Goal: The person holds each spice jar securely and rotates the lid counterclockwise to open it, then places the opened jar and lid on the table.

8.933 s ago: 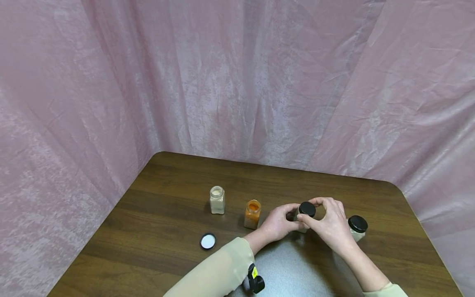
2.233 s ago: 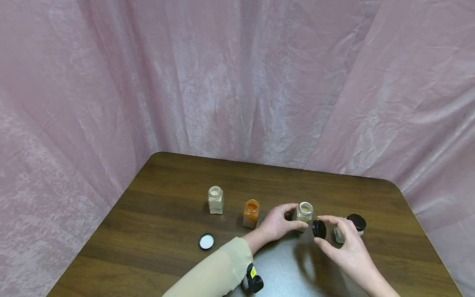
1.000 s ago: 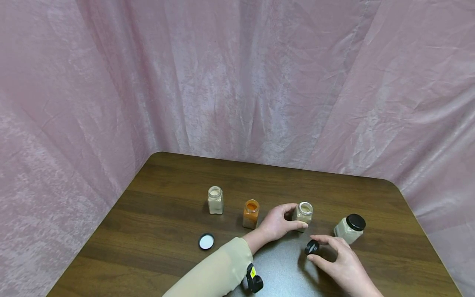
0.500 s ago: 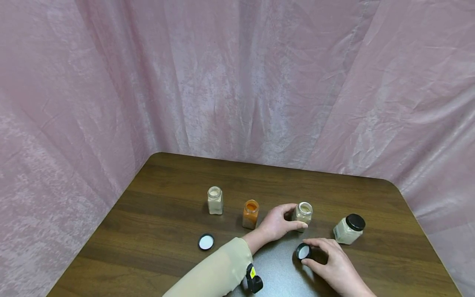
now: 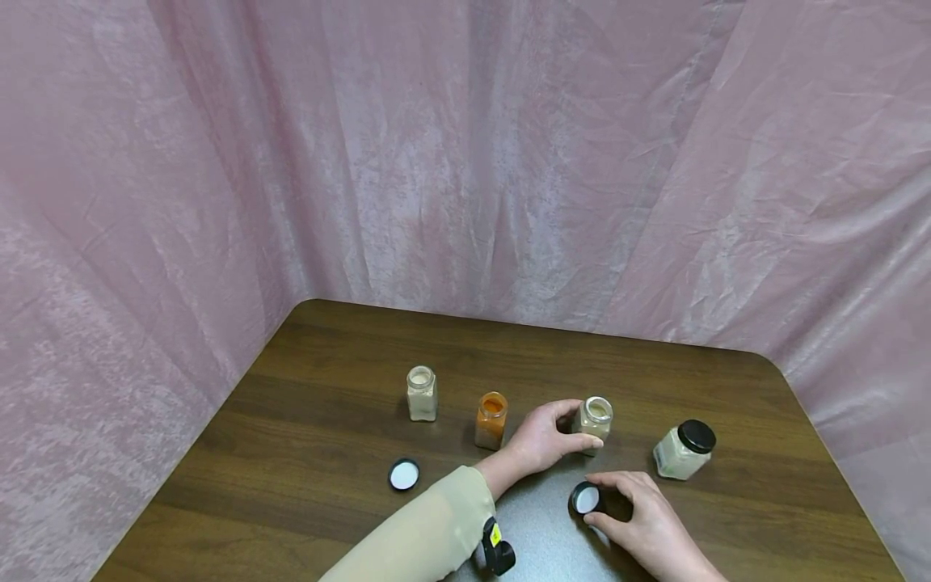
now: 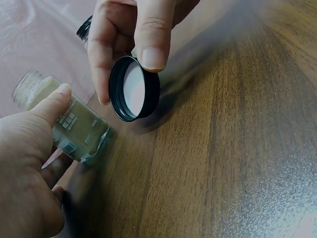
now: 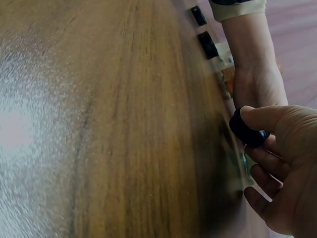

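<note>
My left hand (image 5: 544, 436) holds an uncapped glass spice jar (image 5: 598, 411) of beige powder between thumb and fingers; it stands upright on the table. In the left wrist view small white print shows on the jar (image 6: 79, 124). My right hand (image 5: 647, 517) pinches a black screw lid (image 5: 586, 499) by its rim, white liner upward. That lid is in front of the jar, low over the table; whether it touches the wood I cannot tell. In the right wrist view the same lid (image 7: 246, 130) sits between thumb and fingers, seen from the side.
An open jar of orange powder (image 5: 491, 422) and an open jar of pale powder (image 5: 422, 396) stand to the left. A loose lid (image 5: 403, 474) lies liner up on the wooden table (image 5: 291, 453). A capped jar (image 5: 682, 451) stands at the right, before a pink curtain (image 5: 465, 162).
The right hand unscrewed the lid, lifted it off the jar, brought it toward the front and left, and turned its liner upward. The left hand has kept its hold on the jar.
</note>
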Motion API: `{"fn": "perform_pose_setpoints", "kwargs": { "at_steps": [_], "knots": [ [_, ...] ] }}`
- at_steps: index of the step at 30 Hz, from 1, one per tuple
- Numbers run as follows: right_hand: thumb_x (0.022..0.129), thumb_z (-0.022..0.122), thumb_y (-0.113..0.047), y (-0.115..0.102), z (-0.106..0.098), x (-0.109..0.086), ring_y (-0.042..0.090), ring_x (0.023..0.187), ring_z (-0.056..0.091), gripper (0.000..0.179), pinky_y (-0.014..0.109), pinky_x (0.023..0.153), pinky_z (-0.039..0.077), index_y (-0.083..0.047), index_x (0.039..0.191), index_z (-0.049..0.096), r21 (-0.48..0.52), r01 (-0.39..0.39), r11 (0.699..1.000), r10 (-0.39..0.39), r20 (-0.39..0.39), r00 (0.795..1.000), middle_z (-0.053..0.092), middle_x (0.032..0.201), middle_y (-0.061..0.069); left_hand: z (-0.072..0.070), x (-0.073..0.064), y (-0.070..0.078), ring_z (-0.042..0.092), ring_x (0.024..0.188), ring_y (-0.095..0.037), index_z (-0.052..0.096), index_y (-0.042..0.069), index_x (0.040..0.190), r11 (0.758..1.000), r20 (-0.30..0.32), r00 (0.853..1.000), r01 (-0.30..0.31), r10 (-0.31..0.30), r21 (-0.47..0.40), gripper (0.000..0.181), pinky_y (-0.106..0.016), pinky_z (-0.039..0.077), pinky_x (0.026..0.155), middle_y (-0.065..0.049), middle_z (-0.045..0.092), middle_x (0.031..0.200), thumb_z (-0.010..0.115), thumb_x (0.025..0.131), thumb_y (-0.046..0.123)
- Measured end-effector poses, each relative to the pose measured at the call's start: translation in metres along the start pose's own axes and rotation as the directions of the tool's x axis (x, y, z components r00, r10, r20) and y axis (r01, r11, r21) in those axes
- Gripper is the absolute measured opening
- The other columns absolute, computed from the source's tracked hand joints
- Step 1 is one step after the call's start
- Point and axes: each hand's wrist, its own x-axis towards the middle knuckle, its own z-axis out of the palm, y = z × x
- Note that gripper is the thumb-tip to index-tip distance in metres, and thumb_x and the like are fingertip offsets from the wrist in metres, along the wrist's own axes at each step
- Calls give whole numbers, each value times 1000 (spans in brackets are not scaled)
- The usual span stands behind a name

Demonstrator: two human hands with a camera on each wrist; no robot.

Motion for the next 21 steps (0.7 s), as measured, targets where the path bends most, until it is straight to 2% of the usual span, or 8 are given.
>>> {"fn": "perform_pose_setpoints", "kwargs": {
  "at_steps": [21],
  "knots": [
    [57,98,-13,7,7,-1,11,97,55,54,15,87,35,-19,105,74,-63,33,997,-35,-20,999,68,100,-16,1,0,1,64,103,-8,71,21,121,1000,-10,1000,6,-6,-5,44,-27,49,90,12,70,106,88,83,32]
  ]
}}
